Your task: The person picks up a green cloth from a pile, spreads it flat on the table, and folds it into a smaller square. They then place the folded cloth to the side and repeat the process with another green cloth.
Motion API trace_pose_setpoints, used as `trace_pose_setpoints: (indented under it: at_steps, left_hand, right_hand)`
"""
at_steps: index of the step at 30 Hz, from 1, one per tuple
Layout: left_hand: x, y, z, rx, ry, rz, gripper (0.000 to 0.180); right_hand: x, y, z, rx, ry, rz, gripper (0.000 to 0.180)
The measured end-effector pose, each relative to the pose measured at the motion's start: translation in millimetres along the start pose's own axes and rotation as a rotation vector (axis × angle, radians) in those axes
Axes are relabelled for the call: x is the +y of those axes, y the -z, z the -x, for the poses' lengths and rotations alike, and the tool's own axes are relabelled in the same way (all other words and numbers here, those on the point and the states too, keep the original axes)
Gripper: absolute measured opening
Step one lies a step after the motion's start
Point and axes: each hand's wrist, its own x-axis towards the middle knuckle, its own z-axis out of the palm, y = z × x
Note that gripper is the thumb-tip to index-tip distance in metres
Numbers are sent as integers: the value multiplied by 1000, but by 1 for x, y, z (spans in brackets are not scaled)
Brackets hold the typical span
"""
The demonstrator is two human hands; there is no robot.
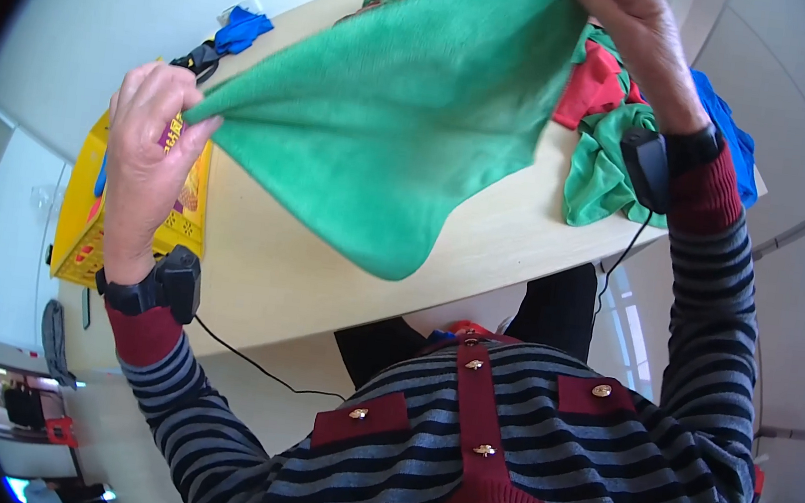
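Note:
A green cloth is stretched in the air above a pale wooden table. My left hand pinches its left corner. My right hand grips its upper right corner, near the top of the view. The cloth hangs down to a point between both hands. Each wrist carries a black band with a small black device.
A pile of cloths in red, green, blue and brown lies on the table's far right. A yellow crate stands at the left edge. A blue cloth and a black object lie beyond it. A black cable crosses the table's near edge.

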Motion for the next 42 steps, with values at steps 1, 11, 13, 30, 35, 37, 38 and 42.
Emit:
trace_pose_setpoints:
  at_steps: [1, 11, 13, 30, 35, 37, 38, 42]
  left_hand:
    - [-2, 2, 2, -48, -1, 6, 27]
    - [0, 5, 18, -209, 155, 402, 24]
    - [0, 12, 21, -203, 242, 515, 22]
    - [-73, -69, 6, -201, 553, 377, 9]
    - [-100, -57, -2, 73, 351, 233, 7]
    - [-85, -58, 7, 75, 316, 176, 8]
    - [-73, -59, 12, 82, 274, 118, 8]
    - [-43, -88, 89, -24, 206, 31, 13]
  right_hand:
    - [-10, -4, 0, 3, -111, 23, 7]
    - [35, 19, 14, 98, 11, -25, 20]
    - [20, 14, 13, 69, -18, -80, 15]
    - [131, -19, -43, -253, -295, 35, 17]
    - [52, -48, -65, -92, -176, 46, 13]
    - [52, -46, -47, -92, -128, 47, 12]
    - [56, -41, -36, -85, -74, 50, 12]
    - [91, -58, 44, -189, 95, 304, 16]
